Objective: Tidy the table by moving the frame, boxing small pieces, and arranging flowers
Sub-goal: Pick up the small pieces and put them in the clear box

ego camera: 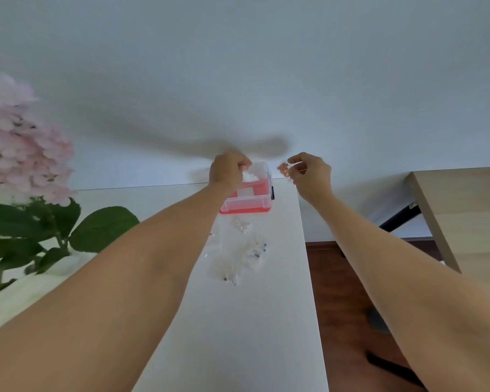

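Observation:
A clear plastic box [248,200] with a red base stands at the far end of the white table [238,321], near the wall. My left hand [228,169] is above the box, fingers closed on a small bag of white pieces [251,176] that hangs into it. My right hand [311,171] is just right of the box, pinching a small clear bag of orange pieces [283,168] in the air. Several small clear bags [238,256] lie on the table nearer to me. Pink hydrangea flowers [17,140] with green leaves stand at the left.
The table's right edge runs close to the box, with dark wooden floor [343,292] below. A light wooden desk [464,216] with a black leg stands at the right. A white wall is directly behind the box. A pale cloth lies under the flowers at left.

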